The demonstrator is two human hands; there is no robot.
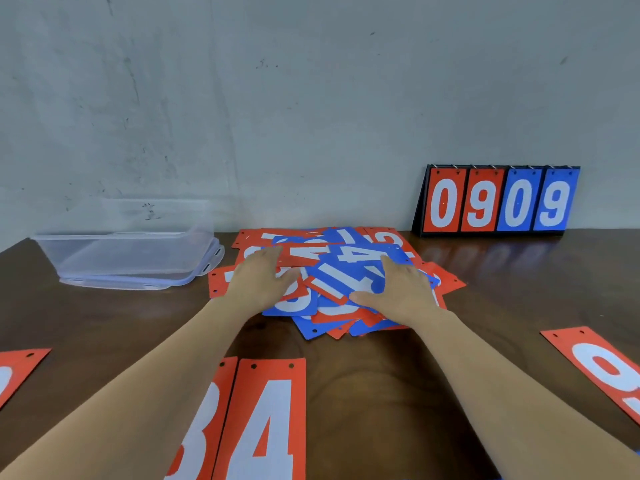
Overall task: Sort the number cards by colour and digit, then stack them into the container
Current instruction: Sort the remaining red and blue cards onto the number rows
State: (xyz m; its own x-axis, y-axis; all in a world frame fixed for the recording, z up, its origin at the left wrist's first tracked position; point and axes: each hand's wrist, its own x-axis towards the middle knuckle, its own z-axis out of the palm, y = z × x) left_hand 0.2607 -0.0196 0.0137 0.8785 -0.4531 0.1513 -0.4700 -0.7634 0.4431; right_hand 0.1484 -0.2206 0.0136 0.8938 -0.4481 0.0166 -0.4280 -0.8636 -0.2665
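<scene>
Card pile: a loose heap of red and blue plastic number cards point(346, 306) with white digits lies in the middle of the table, cards overlapping at all angles.
Top card: a blue card with a white 4 point(363, 258) sits tilted on top of the heap, partly over a red card with a white 4 point(304, 254).
My left hand point(263, 278): it lies flat on the heap's left side, fingers straight and together, tips reaching the red 4's edge; it grips nothing.
My right hand point(403, 289): it rests flat on the heap's right side, fingers straight against the blue 4, thumb spread toward my left; it grips nothing.
Sorted cards: a red card with a white 4 point(270, 420) lies close to me, touching or just beside a red card with a white 3 point(204, 427), which my left forearm partly covers.
Edge cards: one red card point(17, 372) lies at the far left and another red card point(602, 368) at the far right; the frame cuts their digits, so I cannot tell them.
Container: a clear rectangular plastic tub point(131, 251) stands to the left of the heap, near it, with no cards inside.
Scoreboard: a black flip stand point(498, 202) against the wall shows red 0, red 9, blue 0, blue 9.
Surface: a dark brown wooden table point(381, 393).
Backdrop: a scuffed grey wall point(311, 98).
</scene>
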